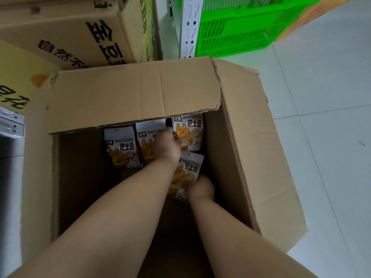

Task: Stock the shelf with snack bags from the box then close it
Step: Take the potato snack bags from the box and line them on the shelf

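Observation:
A large open cardboard box stands on the floor below me, with its far flap folded partly over the opening. Several white snack bags printed with orange fries lie at the box's far end. Both my arms reach down inside. My left hand is closed on the far right bag, between it and the middle bag. My right hand grips the lower edge of the near bag. Another bag lies untouched at the left.
Printed cardboard cartons are stacked behind the box at upper left. A white slotted shelf upright rises behind the box, with a green plastic crate beside it. Pale floor tiles spread to the right. A metal shelf edge shows at left.

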